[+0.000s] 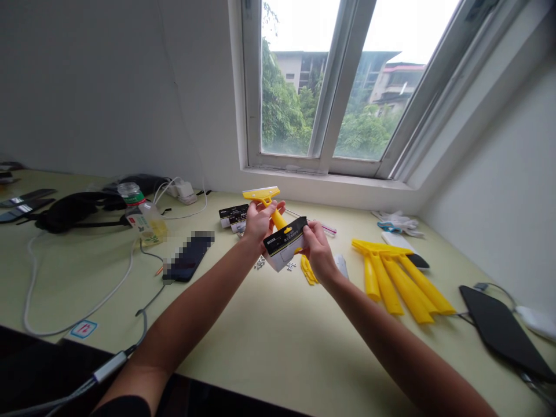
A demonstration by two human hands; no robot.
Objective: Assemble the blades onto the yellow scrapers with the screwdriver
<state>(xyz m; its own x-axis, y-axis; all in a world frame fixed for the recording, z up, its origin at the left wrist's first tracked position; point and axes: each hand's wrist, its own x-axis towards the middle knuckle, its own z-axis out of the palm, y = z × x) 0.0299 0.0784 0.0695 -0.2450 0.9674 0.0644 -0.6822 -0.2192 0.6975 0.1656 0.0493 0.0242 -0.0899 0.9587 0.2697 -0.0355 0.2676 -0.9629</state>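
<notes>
My left hand (pixel 259 223) is wrapped round a yellow scraper (pixel 263 196), its wide blade head tilted up and away from me. A black and white cardboard packaging card (pixel 284 243) overlaps the lower handle, and my right hand (pixel 318 246) pinches its right edge. How the card and handle meet is partly hidden. Below them on the table lie small metal screws (pixel 259 263) and several flat yellow plastic pieces (pixel 308 270). More black and white cards (pixel 234 215) rest behind my left hand.
Several yellow scraper handles (pixel 393 278) lie at the right, near white gloves (pixel 399 223) and a black tablet-like device (pixel 504 330). A phone (pixel 189 258), a plastic bottle (pixel 141 211) and cables (pixel 117 295) occupy the left. A window (pixel 321 165) stands behind the table.
</notes>
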